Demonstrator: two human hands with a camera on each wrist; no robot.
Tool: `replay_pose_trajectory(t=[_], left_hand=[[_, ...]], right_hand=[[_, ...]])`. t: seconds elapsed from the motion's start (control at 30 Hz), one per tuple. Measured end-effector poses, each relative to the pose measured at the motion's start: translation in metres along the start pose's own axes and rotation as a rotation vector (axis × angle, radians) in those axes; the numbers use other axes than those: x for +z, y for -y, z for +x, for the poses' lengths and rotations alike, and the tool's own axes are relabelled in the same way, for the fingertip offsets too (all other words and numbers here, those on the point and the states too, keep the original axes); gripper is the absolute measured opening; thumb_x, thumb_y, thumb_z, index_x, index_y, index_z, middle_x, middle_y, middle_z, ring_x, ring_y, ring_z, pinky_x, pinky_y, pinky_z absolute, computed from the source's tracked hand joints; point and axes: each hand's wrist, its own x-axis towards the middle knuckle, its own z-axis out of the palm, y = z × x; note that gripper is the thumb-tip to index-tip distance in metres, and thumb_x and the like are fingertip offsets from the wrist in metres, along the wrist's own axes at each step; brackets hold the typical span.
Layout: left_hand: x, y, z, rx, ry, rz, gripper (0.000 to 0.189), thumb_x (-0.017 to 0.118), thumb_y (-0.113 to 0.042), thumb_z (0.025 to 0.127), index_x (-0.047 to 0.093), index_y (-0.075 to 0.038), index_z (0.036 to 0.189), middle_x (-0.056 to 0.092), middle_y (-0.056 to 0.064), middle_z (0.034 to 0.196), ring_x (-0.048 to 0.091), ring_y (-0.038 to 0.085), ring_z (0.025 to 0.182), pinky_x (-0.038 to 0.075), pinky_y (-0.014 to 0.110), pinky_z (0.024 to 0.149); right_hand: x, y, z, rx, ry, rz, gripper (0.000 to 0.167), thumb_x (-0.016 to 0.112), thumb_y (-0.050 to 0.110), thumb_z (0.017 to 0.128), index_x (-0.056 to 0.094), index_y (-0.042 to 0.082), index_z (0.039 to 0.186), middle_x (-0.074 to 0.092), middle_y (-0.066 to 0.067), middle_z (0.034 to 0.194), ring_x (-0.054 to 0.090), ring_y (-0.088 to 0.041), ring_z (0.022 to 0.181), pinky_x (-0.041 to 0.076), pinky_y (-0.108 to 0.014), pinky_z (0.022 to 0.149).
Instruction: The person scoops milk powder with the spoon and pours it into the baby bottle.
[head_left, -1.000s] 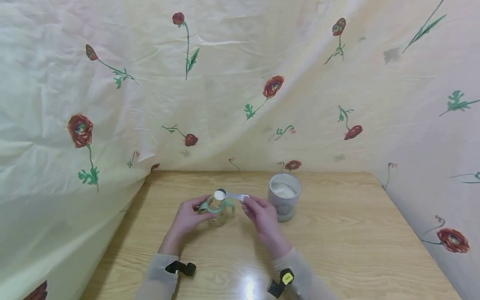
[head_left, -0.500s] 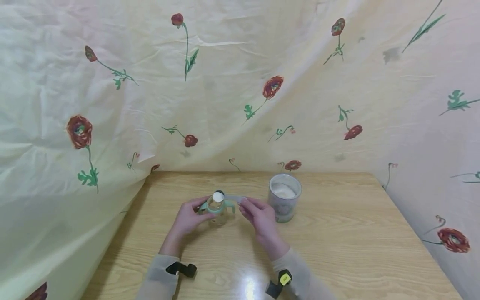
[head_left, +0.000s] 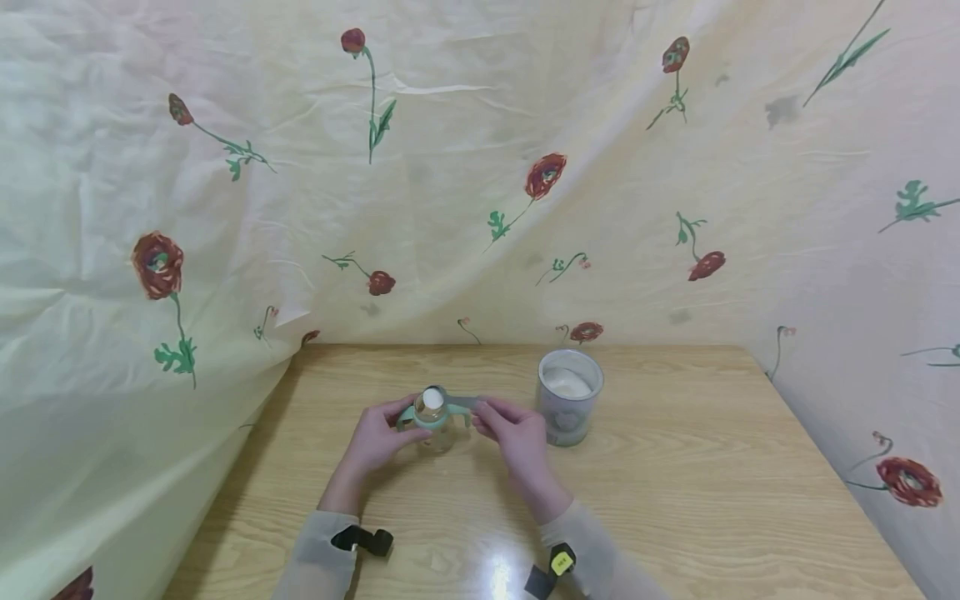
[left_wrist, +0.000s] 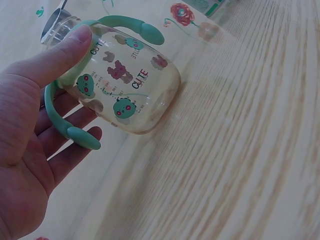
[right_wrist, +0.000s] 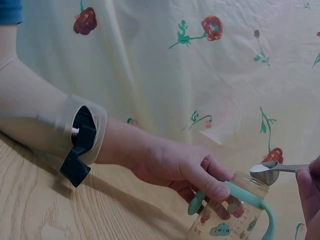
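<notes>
My left hand (head_left: 378, 437) grips a clear baby bottle (left_wrist: 135, 90) around its collar, thumb in front and the other fingers behind. Green handles (left_wrist: 130, 24) curve out from that collar, and cartoon prints cover the bottle's side. Its mouth is uncapped. Between thumb and fingers, my right hand (head_left: 521, 437) pinches the handle of a grey measuring spoon (right_wrist: 272, 176). White powder (right_wrist: 259, 169) fills the spoon's bowl, which sits right at the bottle's mouth; the head view cannot tell whether it touches the rim.
A pale, wide container (head_left: 567, 421) with white powder inside stands just behind and right of my right hand. All of this is on a wood-grain table (head_left: 675, 467). Flower-printed cloth (head_left: 450, 167) hangs along the back and sides.
The spoon's bowl has shifted slightly left and lower over the bottle's mouth, and my right hand has moved a little left with it. My left hand and the bottle stay in place.
</notes>
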Motion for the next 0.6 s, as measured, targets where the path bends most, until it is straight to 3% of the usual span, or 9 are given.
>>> replay_pose_trajectory(t=[0.33,0.6], left_hand=[[0.0,-0.001,-0.001,0.003,-0.007,0.009,0.069,0.097,-0.03,0.08,0.07,-0.011,0.141,0.07,0.01,0.14,0.067,0.032,0.127,0.054,0.054,0.109],[0.0,0.0,-0.001,0.02,-0.004,0.012,0.067,0.097,-0.028,0.081,0.071,-0.011,0.141,0.071,0.008,0.138,0.067,0.03,0.125,0.055,0.053,0.107]], right_hand=[[0.003,-0.008,-0.001,-0.123,0.003,-0.124,0.021,0.077,0.005,0.098,0.076,-0.007,0.115,0.079,-0.022,0.103,0.079,-0.02,0.086,0.066,-0.03,0.083],[0.003,-0.013,-0.003,-0.229,0.011,-0.241,0.017,0.08,0.008,0.096,0.08,-0.003,0.11,0.081,-0.016,0.094,0.079,-0.019,0.082,0.066,-0.028,0.079]])
